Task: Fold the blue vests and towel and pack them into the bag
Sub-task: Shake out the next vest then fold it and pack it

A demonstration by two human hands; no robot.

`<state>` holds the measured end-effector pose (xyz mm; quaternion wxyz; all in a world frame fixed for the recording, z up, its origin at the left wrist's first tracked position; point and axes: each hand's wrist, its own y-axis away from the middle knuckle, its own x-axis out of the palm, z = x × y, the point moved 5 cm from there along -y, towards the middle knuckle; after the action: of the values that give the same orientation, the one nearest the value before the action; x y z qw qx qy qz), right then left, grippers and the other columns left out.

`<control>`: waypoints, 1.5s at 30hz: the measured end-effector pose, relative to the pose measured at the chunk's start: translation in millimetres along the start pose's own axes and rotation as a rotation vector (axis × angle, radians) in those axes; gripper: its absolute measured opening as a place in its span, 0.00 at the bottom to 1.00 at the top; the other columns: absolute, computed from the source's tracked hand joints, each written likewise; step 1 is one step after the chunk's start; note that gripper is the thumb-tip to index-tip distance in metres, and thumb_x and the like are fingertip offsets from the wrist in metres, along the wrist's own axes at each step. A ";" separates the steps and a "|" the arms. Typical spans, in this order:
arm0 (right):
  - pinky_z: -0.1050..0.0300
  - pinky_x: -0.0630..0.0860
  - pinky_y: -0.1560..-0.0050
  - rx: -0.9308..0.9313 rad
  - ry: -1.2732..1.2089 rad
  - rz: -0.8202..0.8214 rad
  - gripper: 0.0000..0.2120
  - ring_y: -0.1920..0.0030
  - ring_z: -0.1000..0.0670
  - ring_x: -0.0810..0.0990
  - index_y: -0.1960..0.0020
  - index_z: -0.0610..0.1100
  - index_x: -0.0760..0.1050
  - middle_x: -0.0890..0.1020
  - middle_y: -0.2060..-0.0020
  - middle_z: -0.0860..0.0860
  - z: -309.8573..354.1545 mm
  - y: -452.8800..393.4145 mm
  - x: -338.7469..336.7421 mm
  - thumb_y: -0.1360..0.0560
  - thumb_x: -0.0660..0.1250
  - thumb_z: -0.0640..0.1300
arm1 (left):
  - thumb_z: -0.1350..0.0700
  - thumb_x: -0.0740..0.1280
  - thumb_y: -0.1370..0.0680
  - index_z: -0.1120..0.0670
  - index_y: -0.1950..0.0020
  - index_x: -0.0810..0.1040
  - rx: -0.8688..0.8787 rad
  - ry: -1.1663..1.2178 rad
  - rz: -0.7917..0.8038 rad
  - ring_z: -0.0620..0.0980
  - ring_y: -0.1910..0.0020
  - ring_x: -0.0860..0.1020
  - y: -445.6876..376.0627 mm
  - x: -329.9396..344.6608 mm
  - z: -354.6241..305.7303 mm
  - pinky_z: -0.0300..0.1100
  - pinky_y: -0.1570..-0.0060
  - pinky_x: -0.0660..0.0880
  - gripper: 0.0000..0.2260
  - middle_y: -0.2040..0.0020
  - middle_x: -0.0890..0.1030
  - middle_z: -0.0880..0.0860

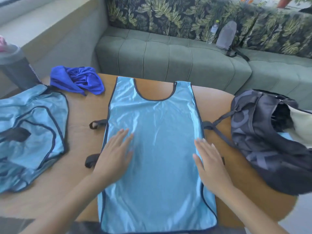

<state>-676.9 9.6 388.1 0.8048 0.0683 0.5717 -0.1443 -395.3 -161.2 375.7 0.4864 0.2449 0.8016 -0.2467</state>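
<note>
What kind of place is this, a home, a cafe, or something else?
Probably a lounge or cafe-style seating corner, though a home is possible: a tufted green bench sofa runs behind the wooden table, backed by leaf-print cushions, with a water bottle left on the seat.

- A rounded wooden table (79,115) is seen carrying everything.
- At the centre, a shiny light-blue vest with dark trim (157,174) is laid flat.
- At 9 o'clock, a second, crumpled light-blue vest (32,132) is piled.
- At 11 o'clock, a bunched royal-blue towel (79,80) is placed.
- At 3 o'clock, an open dark grey patterned bag (263,139) is set.
- At 10 o'clock, a dark grey lidded tumbler (16,70) is stood.
</note>
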 end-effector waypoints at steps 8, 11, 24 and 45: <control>0.49 0.52 0.20 0.091 0.013 -0.004 0.33 0.19 0.52 0.50 0.18 0.49 0.58 0.56 0.19 0.53 9.1 115.0 19.8 0.17 0.51 0.65 | 0.52 0.71 0.20 0.50 0.22 0.68 -0.243 -0.007 -0.105 0.59 0.24 0.64 130.8 -8.4 -19.1 0.56 0.27 0.65 0.28 0.22 0.66 0.55; 0.48 0.62 0.25 0.193 -0.038 -0.044 0.39 0.24 0.47 0.60 0.19 0.48 0.60 0.63 0.22 0.50 17.2 133.6 16.0 0.24 0.63 0.66 | 0.51 0.75 0.24 0.56 0.24 0.69 -0.540 0.133 -0.197 0.60 0.37 0.69 153.2 -19.8 -12.0 0.56 0.35 0.68 0.31 0.35 0.72 0.58; 0.54 0.70 0.61 0.701 -0.510 -0.172 0.12 0.57 0.45 0.79 0.51 0.40 0.79 0.82 0.60 0.44 -14.8 135.1 -2.4 0.17 0.59 0.43 | 0.51 0.64 0.17 0.54 0.51 0.76 -0.820 0.659 -0.096 0.52 0.53 0.79 149.6 -35.8 -10.5 0.47 0.59 0.72 0.08 0.55 0.81 0.51; 0.42 0.72 0.30 0.678 -1.713 0.192 0.19 0.33 0.44 0.79 0.29 0.42 0.74 0.81 0.35 0.44 25.2 106.9 -13.0 0.16 0.61 0.48 | 0.60 0.68 0.19 0.63 0.39 0.78 -1.091 1.509 0.061 0.57 0.55 0.86 168.5 -26.6 -13.8 0.44 0.68 0.82 0.10 0.47 0.86 0.61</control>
<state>-625.0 106.2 403.0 0.8982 0.2172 -0.2991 -0.2379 -287.0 -28.8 378.8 -0.1094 0.0989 0.9039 0.4015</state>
